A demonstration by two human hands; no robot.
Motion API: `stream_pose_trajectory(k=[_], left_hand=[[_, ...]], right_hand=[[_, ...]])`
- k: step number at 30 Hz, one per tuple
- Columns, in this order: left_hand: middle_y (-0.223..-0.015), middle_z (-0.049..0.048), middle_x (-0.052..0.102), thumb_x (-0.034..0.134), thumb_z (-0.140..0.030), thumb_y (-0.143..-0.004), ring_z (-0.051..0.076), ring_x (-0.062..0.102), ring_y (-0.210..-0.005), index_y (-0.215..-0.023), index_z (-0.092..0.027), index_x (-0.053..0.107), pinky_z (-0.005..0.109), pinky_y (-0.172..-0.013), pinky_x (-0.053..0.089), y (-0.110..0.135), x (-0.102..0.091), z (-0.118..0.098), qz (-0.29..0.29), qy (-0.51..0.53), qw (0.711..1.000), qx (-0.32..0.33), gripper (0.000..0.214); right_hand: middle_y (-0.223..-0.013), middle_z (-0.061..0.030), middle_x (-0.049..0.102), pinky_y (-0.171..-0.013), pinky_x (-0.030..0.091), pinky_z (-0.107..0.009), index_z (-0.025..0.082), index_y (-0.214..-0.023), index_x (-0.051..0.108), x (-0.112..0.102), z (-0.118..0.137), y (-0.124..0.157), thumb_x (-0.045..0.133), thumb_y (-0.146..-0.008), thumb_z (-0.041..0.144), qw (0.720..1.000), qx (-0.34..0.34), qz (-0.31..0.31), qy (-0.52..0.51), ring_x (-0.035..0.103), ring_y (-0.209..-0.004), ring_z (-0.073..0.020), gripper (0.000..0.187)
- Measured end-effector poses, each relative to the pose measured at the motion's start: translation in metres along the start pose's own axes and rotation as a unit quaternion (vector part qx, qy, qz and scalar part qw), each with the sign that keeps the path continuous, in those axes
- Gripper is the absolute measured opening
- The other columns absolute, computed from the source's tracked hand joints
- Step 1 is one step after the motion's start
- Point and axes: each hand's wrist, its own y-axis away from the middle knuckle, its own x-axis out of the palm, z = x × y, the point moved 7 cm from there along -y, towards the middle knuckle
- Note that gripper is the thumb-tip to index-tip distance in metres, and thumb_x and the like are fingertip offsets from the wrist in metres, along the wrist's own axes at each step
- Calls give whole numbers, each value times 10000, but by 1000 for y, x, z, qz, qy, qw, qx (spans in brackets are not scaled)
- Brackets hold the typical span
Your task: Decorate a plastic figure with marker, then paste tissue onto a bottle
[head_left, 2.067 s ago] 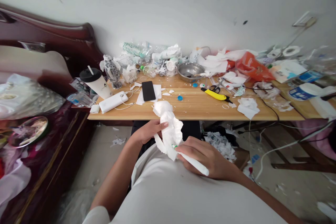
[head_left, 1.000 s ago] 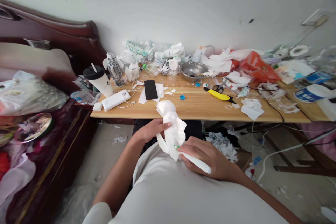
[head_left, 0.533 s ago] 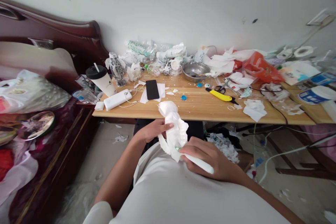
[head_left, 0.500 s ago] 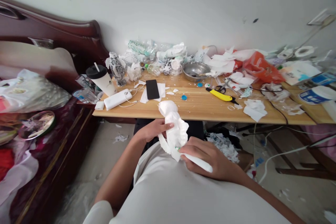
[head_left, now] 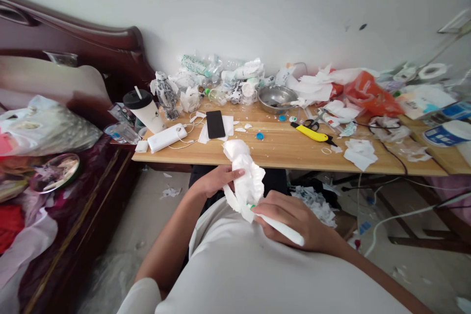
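My left hand (head_left: pixel 220 180) is closed around a white paper-covered form (head_left: pixel 243 169), its thumb lying across the front. The form has a rounded top, a scalloped paper edge on its right and loose paper strips at the bottom. My right hand (head_left: pixel 290 216) grips a white marker pen (head_left: pixel 281 228) with a green end. That green end is at the lower part of the paper, seemingly touching it. Both hands are in front of my body, just short of the table edge. Whatever lies under the paper is hidden.
On the wooden table (head_left: pixel 250 154) are a black phone (head_left: pixel 215 124), a white power bank (head_left: pixel 167 138), a lidded cup (head_left: pixel 144 110), a yellow utility knife (head_left: pixel 311 132), scissors (head_left: pixel 311 124) and a metal bowl (head_left: pixel 276 99). Bottles, paper and a red bag (head_left: pixel 371 93) crowd the back.
The view has shifted slightly. The marker pen's rear end has swung a little down and right, while its green end stays at the lower paper. Both grips are unchanged.
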Motion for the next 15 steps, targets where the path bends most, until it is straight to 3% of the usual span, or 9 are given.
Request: stream_pose_trajectory(k=[3,9,15], left_hand=[[-716,63,687,764,-692,-689,170,619,-604,-878,-108,696,270,-559,465,0,0,-1,-3,-5,1000,3,618],[-732,72,699,752,-693,-700,179,631,-613,-893,-103,706,280,-568,483,-1,3,0,-7,-12,1000,6,623],[-709,71,691,758,-702,-690,172,620,-596,-860,-98,701,273,-559,475,0,3,0,-10,-6,1000,4,630]], right_hand=[[-852,-62,667,-682,506,-271,137,-1111,585,2,2,-1,564,-930,86,1000,-19,13,18,602,-772,-163,189],[-790,-46,622,-604,461,-261,149,-1009,589,3,0,0,540,-933,104,998,6,26,56,547,-704,-155,100],[-767,-45,610,-610,470,-266,113,-1104,582,0,2,-1,557,-917,69,999,-19,16,46,539,-696,-156,194]])
